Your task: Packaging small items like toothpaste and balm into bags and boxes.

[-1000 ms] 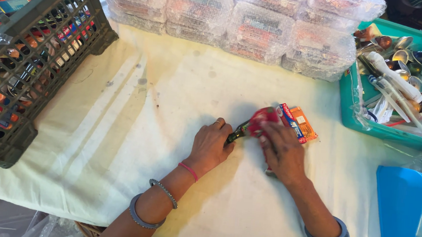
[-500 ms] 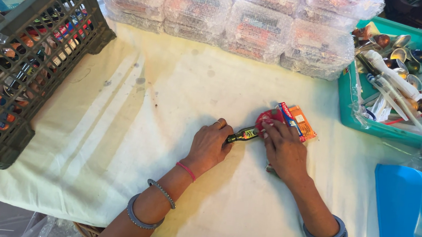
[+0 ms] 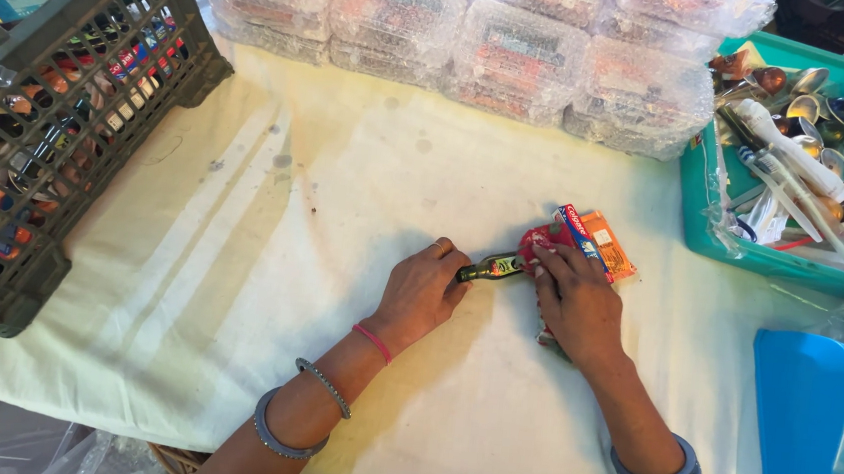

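L hand (image 3: 421,292) pinches small dark green-labelled bottle (image 3: 491,268) at table ctr, long axis 3–9 o'clock, w/ neck toward R hand (image 3: 577,304), nearer, pressing red-orange flat packet bundle (image 3: 582,242) at 3 o'clock.

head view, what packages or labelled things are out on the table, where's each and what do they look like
Small dark bottle: centre, in the left hand, green-yellow label.
Small packets: under the right hand, flat, red, blue and orange.
Clear wrapped bundles: stacked along the far edge, bubbly plastic.
Grey crate: far left, colourful boxes inside.
Teal tray: right, holds wrapped items.
Blue device: near right corner.
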